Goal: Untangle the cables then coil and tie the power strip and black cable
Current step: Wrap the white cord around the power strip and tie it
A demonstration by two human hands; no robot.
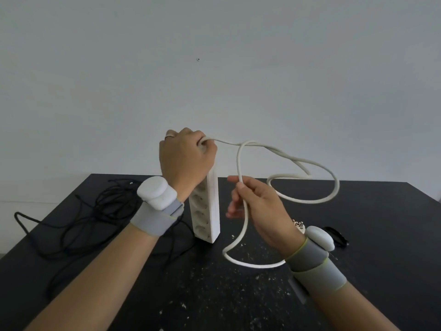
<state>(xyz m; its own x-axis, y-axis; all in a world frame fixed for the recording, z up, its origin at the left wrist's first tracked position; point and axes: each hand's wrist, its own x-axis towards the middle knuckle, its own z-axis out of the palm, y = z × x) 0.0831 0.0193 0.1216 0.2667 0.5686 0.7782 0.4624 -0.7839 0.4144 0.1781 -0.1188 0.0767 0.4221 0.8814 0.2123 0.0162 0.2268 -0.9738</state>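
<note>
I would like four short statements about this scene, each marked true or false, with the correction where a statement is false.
1. The power strip stands upright on the table. True.
2. The left hand rests flat on the table. False: it grips the top end of the power strip.
3. The right hand holds the white cord. True.
4. The black cable is coiled and tied. False: it lies loose on the table.
</note>
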